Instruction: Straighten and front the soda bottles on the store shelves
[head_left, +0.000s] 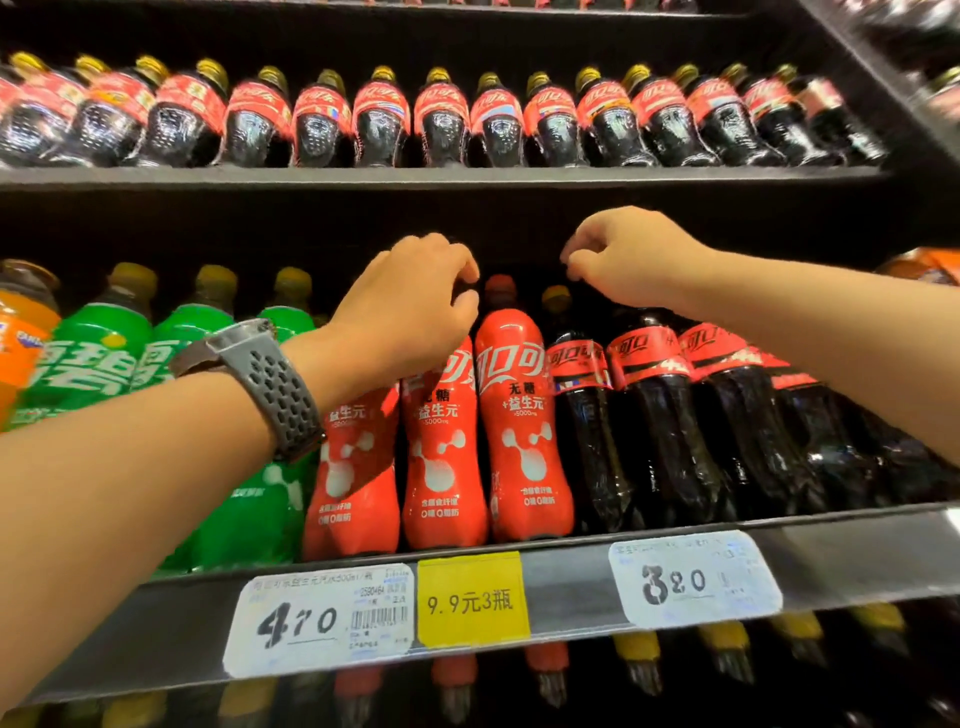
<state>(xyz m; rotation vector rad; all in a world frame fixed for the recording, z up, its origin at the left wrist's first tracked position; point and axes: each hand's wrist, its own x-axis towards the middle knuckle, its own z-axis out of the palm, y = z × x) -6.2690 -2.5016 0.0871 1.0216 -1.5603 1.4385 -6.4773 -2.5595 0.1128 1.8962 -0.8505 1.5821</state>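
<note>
Fingers over the soda bottle tops on the middle shelf.

Fingers of the left hand curl down on the top of a red bottle, but its cap is hidden, so I cannot tell if they grip it. The right hand has its fingers bent loosely just above the dark cola bottles, holding nothing. A gray watch is on the left wrist. Green bottles stand to the left, and price tags hang below.
</note>
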